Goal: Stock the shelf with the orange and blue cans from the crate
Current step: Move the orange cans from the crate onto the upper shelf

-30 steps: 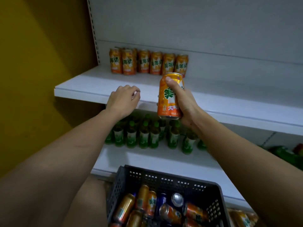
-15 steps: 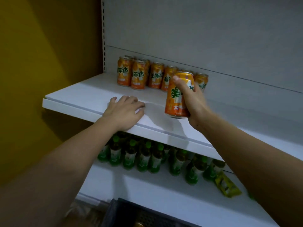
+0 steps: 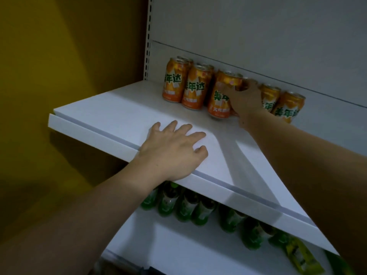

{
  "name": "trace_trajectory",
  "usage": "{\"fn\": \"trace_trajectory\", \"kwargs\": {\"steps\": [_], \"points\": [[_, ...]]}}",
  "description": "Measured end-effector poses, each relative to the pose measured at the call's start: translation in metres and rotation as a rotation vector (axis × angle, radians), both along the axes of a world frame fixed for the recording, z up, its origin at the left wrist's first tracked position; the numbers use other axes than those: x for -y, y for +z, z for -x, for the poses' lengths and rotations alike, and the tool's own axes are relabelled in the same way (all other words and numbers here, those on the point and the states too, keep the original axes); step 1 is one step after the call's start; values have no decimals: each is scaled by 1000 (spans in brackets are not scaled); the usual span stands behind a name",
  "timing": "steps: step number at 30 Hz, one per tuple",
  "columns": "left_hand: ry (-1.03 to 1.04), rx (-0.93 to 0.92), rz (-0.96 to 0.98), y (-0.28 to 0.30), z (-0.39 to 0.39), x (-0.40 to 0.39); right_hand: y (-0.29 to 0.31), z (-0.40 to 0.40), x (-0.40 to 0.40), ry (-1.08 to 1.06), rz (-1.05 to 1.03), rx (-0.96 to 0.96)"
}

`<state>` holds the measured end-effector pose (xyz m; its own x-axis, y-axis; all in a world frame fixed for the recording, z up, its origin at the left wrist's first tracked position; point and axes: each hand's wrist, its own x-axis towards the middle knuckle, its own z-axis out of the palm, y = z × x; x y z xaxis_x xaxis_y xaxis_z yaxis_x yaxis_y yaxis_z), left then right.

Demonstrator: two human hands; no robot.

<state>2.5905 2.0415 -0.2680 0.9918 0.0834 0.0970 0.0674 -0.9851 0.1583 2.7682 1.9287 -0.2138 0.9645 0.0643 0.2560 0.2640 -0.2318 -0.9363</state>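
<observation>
A: From the head view, how would you expect the can (image 3: pixel 219 100) to handle?

B: I judge it stiff and fairly heavy if full, with smooth painted metal that could slip. The side wall at mid-height is the sensible place to hold it, and that is where the right hand (image 3: pixel 245 102) grips it, fingers wrapped round the far side and the thumb toward the near side.

A: Where is it?

B: On the shelf (image 3: pixel 123 118), upright, at the front of the row (image 3: pixel 184 84) of like cans standing by the back panel. Whether its base is fully down I cannot tell.

A: Its looks?

B: Orange, with green lettering on a white patch and a silver rim on top.

A: And the left hand (image 3: pixel 172 149)?

B: Flat on the shelf's front edge, fingers spread, holding nothing. Green bottles (image 3: pixel 186 207) stand on the shelf below.
</observation>
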Motion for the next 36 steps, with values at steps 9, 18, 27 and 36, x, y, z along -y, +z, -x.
{"fn": "trace_trajectory", "kwargs": {"steps": [9,18,27,36], "points": [[1,55,-6,-4,-1,-1,-21,-25,-21,27,-27,39],[12,17,6,0,1,-1,-14,-15,-5,10,175,-142],[100,35,87,5,8,6,15,105,61,279,345,-510],[161,31,480,26,71,38,9,213,128,330,278,-470]]}}
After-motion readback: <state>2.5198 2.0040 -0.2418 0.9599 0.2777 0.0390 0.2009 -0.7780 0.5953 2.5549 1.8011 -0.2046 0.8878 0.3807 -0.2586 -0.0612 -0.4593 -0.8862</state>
